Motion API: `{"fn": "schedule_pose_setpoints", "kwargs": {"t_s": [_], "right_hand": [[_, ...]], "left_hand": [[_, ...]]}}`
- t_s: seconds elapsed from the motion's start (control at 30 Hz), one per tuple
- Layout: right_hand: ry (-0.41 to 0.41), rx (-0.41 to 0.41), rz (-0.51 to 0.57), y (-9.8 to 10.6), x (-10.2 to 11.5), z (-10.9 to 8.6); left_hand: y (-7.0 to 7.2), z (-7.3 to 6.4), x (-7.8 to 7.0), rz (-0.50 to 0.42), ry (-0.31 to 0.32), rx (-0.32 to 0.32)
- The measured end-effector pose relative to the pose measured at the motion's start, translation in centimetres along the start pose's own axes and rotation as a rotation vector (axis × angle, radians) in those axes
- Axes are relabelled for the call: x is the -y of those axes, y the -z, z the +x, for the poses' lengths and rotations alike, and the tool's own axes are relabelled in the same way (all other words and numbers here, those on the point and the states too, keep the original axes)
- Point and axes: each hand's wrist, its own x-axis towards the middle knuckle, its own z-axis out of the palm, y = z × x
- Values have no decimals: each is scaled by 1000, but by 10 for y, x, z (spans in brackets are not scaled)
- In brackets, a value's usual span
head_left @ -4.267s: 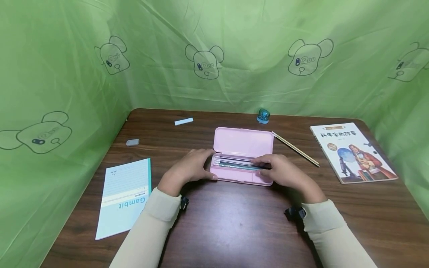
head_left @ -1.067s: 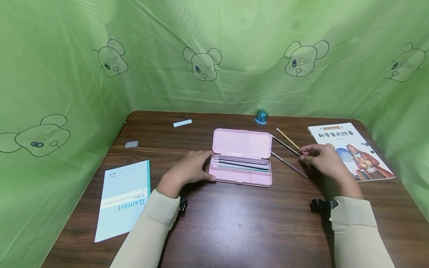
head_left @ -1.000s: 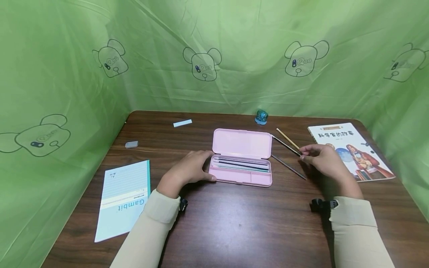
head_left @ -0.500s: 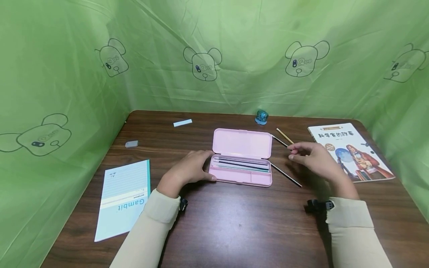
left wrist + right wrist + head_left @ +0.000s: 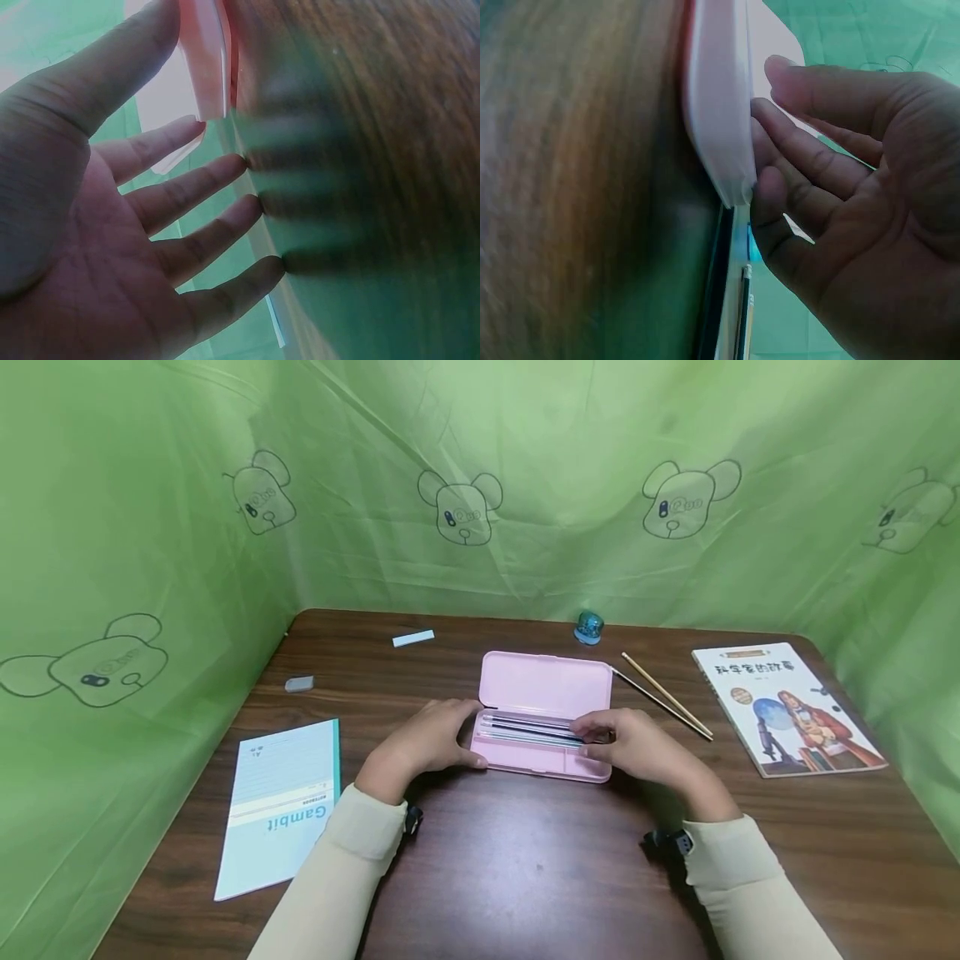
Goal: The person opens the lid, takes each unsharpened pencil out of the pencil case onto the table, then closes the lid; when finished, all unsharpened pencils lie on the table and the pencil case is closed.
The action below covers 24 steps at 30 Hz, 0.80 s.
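Near the middle of the dark wooden tabletop (image 5: 540, 868), the pink pencil case (image 5: 525, 760) lies open, its lid (image 5: 546, 681) folded back toward the far edge. Several pencils (image 5: 528, 732) rest side by side in its rear, longer compartment. Left hand (image 5: 427, 739): spread wide, fingers mostly straight, thumb at the near left corner of the case. Right hand (image 5: 637, 747): fingers loosely bent over the right-hand ends of the pencils; whether it pinches one I cannot tell. Assessment: the case appears to be thin moulded plastic, likely light, stiff and somewhat slippery on this surface; the hinge looks its weakest part. Sound holding points are the two short end walls. The pencils should be light and rigid, prone to roll, with points liable to snap; mid-shaft is the better hold. Clearances: just right of the lid, a golden pencil (image 5: 660, 687) and a dark pencil (image 5: 645, 692) lie aslant, converging toward the book (image 5: 791, 710), and restrict that side. A small blue item (image 5: 588, 627), possibly a sharpener, stands behind the lid near the far edge. Most room is in front, between the forearms; the notebook (image 5: 281, 810) sits well apart at left.
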Motion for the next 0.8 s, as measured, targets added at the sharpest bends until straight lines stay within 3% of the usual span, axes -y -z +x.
{"fn": "schedule_pose_setpoints", "kwargs": {"t_s": [0.3,0.8], "right_hand": [[-2,23,-42,-9,2,4],[-7,52,-26,-9,5,4]], "left_hand": [[-1,0,-1,-5,7,-6],[-2,0,0,-13,6,-11]]}}
